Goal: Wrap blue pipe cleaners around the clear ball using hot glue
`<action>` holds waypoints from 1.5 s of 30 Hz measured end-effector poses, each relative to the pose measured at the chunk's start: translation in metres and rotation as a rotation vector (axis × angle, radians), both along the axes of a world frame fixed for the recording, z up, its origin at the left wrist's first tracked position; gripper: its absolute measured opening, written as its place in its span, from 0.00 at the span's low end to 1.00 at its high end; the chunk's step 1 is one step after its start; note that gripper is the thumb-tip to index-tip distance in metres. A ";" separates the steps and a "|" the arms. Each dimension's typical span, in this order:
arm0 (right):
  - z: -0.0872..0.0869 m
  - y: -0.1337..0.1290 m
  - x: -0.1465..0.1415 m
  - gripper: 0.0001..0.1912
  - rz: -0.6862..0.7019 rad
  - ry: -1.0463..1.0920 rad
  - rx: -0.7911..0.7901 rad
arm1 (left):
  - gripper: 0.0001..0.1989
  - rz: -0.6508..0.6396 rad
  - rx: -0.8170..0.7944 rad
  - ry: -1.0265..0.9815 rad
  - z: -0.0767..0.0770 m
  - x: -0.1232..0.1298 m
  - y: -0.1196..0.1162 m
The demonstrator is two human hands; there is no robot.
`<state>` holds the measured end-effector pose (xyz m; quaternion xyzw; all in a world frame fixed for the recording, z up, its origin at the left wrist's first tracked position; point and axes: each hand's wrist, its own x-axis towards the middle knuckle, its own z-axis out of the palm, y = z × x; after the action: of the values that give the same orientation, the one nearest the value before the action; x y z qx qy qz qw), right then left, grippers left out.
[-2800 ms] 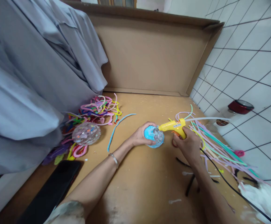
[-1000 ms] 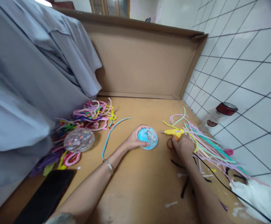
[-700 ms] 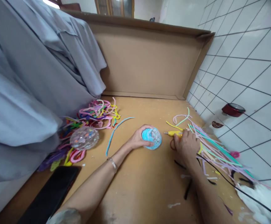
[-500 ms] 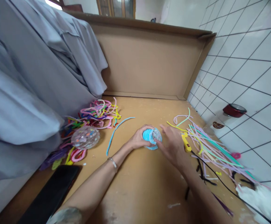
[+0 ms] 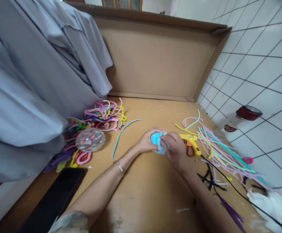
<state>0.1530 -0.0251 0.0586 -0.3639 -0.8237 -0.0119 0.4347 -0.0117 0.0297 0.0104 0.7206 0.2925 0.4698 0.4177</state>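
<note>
A round object wrapped in light blue pipe cleaner is held over the middle of the table. My left hand wraps round its left side. On its right side, the fingers of my right hand are pinched together at the blue strip along its edge; whatever is between those fingertips is too small to make out. A yellow glue gun lies just right of my right hand. One loose light blue pipe cleaner curves on the table to the left of my left hand.
A clear faceted bowl sits by a tangled pile of coloured pipe cleaners at left, near a black phone. More pipe cleaners and a red-lidded jar are at right. Cardboard stands behind; grey cloth hangs left.
My right hand has moved left onto the round object and its fingers have closed, uncovering more of the glue gun. The view has shifted slightly.
</note>
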 end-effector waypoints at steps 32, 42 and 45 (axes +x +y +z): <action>-0.019 0.003 0.007 0.05 0.095 0.341 -0.099 | 0.30 0.058 -0.019 0.042 0.003 -0.002 -0.003; -0.019 0.003 0.009 0.06 0.096 0.262 -0.091 | 0.28 0.046 0.047 0.025 0.000 -0.002 -0.003; -0.015 0.001 0.008 0.05 0.087 0.254 -0.090 | 0.29 0.050 0.070 0.036 -0.001 -0.002 -0.002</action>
<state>0.1607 -0.0238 0.0437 -0.3454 -0.7768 0.0899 0.5188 -0.0138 0.0275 0.0098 0.7356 0.3013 0.4769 0.3751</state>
